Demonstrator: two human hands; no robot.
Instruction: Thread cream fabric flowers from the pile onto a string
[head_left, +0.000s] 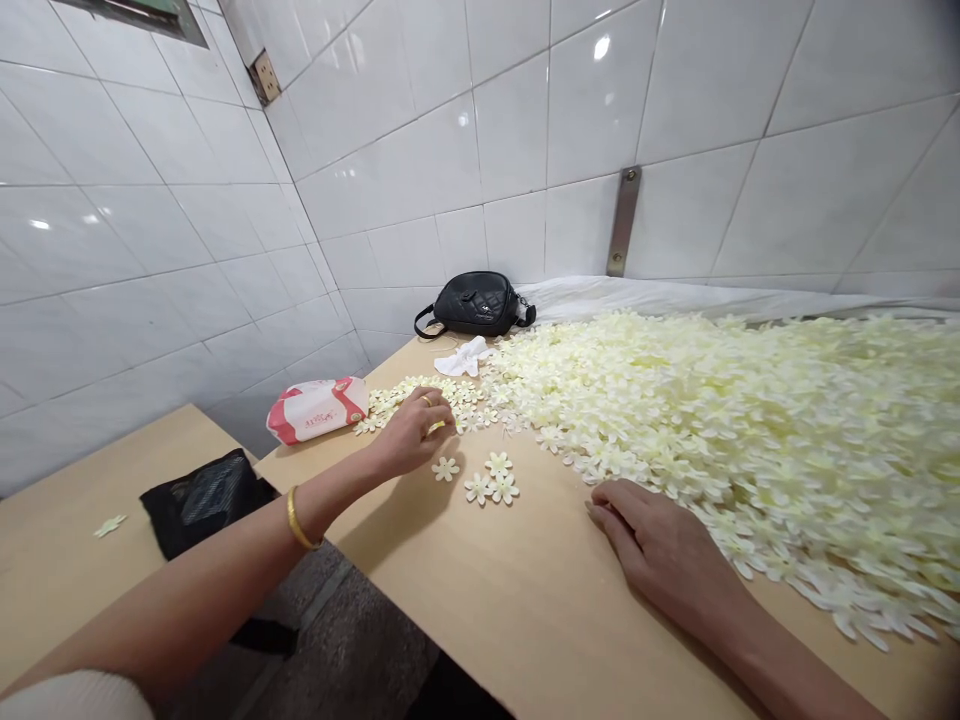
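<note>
My left hand (415, 428), with a gold ring and a gold bangle, hovers over the table (480, 570), its fingers closed on a pale yellow-white artificial flower (436, 427) that is mostly hidden. Just below it lies a single flower (445, 469). A little to the right, a few flowers (491, 483) sit grouped together on the wood. Beside the big heap of flowers (720, 400), my right hand (652, 540) rests on the table with fingers curled and thumb pressed in. Whatever it may hold is hidden.
Behind my left hand spread smaller flowers (409, 395). A red-and-white tissue pack (319, 410), a crumpled tissue (463, 357) and a black bag (478, 303) stand nearby. A black mesh pouch (206, 500) lies left, by another table (60, 540). Tiled walls bound the corner.
</note>
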